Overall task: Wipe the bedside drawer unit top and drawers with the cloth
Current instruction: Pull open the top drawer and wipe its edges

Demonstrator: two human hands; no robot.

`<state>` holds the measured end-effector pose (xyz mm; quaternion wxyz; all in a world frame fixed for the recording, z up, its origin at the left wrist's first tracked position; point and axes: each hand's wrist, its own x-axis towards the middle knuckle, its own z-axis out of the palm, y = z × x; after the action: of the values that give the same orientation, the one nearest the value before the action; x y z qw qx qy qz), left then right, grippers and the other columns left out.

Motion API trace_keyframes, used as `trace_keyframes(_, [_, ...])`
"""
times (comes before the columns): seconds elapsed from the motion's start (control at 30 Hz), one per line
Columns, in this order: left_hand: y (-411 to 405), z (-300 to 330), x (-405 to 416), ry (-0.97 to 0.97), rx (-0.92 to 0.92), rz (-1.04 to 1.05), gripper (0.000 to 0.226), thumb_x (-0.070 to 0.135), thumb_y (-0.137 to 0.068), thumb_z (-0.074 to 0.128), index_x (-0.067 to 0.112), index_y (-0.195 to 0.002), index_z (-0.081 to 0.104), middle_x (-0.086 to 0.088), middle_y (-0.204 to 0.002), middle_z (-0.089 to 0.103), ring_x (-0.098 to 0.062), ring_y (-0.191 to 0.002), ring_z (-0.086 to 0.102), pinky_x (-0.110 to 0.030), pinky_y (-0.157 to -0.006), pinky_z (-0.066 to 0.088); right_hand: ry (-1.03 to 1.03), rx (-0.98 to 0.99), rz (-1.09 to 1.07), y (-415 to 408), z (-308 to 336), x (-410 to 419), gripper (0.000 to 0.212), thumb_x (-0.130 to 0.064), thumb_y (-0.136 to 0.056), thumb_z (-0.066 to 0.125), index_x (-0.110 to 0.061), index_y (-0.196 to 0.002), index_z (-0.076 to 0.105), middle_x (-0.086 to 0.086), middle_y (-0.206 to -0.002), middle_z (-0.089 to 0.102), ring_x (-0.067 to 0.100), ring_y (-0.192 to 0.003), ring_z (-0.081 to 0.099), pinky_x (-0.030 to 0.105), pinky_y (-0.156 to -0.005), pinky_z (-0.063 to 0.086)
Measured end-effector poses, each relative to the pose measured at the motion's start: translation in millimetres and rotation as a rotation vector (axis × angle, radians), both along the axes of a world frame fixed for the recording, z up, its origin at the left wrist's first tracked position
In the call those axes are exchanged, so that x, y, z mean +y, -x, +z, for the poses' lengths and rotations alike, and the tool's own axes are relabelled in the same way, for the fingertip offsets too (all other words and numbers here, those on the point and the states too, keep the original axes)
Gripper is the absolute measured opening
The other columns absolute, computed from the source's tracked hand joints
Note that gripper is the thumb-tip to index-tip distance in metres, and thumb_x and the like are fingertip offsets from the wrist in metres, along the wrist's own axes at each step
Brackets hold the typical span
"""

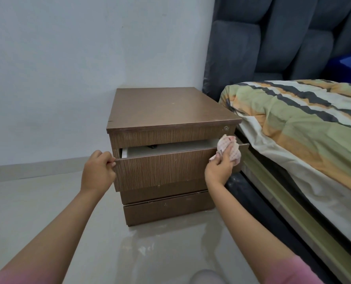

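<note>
A brown wooden bedside drawer unit (170,107) stands against the wall beside the bed. Its second drawer (162,169) is pulled out, showing a pale inside. My left hand (98,171) grips the left edge of that drawer's front. My right hand (218,169) holds a bunched pink-and-white checked cloth (229,148) against the right end of the drawer's top edge. The top drawer, with a small lock at its right, is closed, and so are the lower drawers (168,210).
The bed (306,128) with a striped green, orange and grey cover lies close on the right, its dark frame (252,201) almost touching the pulled-out drawer. A grey padded headboard (273,37) rises behind. Pale floor (47,201) lies left and in front.
</note>
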<state>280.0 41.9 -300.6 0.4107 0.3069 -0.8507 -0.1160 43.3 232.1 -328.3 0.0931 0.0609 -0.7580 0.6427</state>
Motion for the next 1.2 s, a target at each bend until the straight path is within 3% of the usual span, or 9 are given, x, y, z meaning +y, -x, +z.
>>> trace_keyframes(0.1, [0, -1, -1, -0.005, 0.008, 0.0, 0.013, -0.01, -0.075, 0.061, 0.0, -0.067, 0.056, -0.01, -0.069, 0.047, -0.024, -0.059, 0.045, -0.021, -0.052, 0.032, 0.007, -0.065, 0.067, 8, 4, -7, 0.055, -0.022, -0.1, 0.036, -0.038, -0.148, 0.014, 0.026, -0.154, 0.013, 0.036, -0.136, 0.031, 0.035, -0.106, 0.033])
trace_keyframes(0.2, [0, -1, -1, -0.008, 0.011, 0.003, 0.014, -0.01, -0.074, 0.061, 0.0, -0.067, 0.056, -0.009, -0.069, 0.047, -0.025, -0.06, 0.045, -0.021, -0.052, 0.032, 0.023, -0.122, 0.068, 13, 8, -7, 0.052, -0.031, -0.1, 0.033, -0.036, -0.149, 0.014, 0.03, -0.153, -0.006, 0.04, -0.141, 0.017, 0.038, -0.11, 0.027])
trace_keyframes(0.37, [0, -2, -2, -0.006, 0.009, 0.001, 0.014, -0.009, -0.075, 0.061, 0.001, -0.068, 0.056, -0.01, -0.07, 0.049, -0.024, -0.061, 0.047, -0.019, -0.053, 0.033, 0.078, -0.157, 0.005, 16, 16, -9, 0.045, -0.035, -0.1, 0.035, -0.034, -0.145, 0.03, 0.023, -0.155, -0.014, 0.035, -0.145, -0.003, 0.037, -0.113, 0.02])
trace_keyframes(0.53, [1, -3, -2, -0.009, 0.015, -0.008, 0.014, -0.01, -0.075, 0.061, 0.002, -0.068, 0.055, -0.01, -0.071, 0.05, -0.025, -0.061, 0.049, -0.022, -0.052, 0.036, 0.273, -0.191, -0.063, 17, 20, -21, 0.032, -0.023, -0.095, 0.051, -0.03, -0.126, 0.058, 0.012, -0.158, -0.003, 0.032, -0.141, 0.024, 0.036, -0.108, 0.036])
trace_keyframes(0.77, [1, -3, -2, -0.003, 0.019, -0.011, 0.014, -0.01, -0.075, 0.062, 0.001, -0.069, 0.056, -0.009, -0.072, 0.049, -0.023, -0.062, 0.047, -0.018, -0.052, 0.034, 0.335, -0.262, -0.084, 20, 22, -19, 0.03, -0.021, -0.095, 0.049, -0.028, -0.121, 0.063, 0.012, -0.156, 0.009, 0.031, -0.131, 0.039, 0.041, -0.097, 0.049])
trace_keyframes(0.93, [1, -4, -4, 0.006, 0.014, -0.013, 0.014, -0.01, -0.074, 0.062, 0.002, -0.069, 0.056, -0.009, -0.072, 0.049, -0.023, -0.061, 0.047, -0.019, -0.052, 0.034, 0.26, -0.269, -0.101, 33, 23, -9, 0.033, -0.026, -0.095, 0.045, -0.035, -0.125, 0.057, 0.015, -0.157, -0.002, 0.031, -0.127, 0.045, 0.039, -0.1, 0.045])
trace_keyframes(1.07, [1, -4, -4, 0.003, 0.018, -0.008, 0.015, -0.01, -0.074, 0.062, 0.002, -0.068, 0.056, -0.008, -0.071, 0.049, -0.024, -0.061, 0.047, -0.02, -0.051, 0.034, 0.251, -0.24, -0.127, 48, 20, 2, 0.035, -0.03, -0.094, 0.043, -0.037, -0.125, 0.056, 0.013, -0.157, 0.011, 0.026, -0.125, 0.049, 0.039, -0.103, 0.043])
trace_keyframes(1.2, [1, -4, -3, 0.005, 0.016, -0.007, 0.016, -0.01, -0.074, 0.061, 0.003, -0.068, 0.056, -0.008, -0.07, 0.048, -0.022, -0.06, 0.046, -0.018, -0.052, 0.033, 0.265, -0.202, -0.122, 58, 21, 12, 0.035, -0.031, -0.095, 0.042, -0.037, -0.126, 0.055, 0.006, -0.151, 0.031, 0.019, -0.124, 0.049, 0.023, -0.092, 0.039])
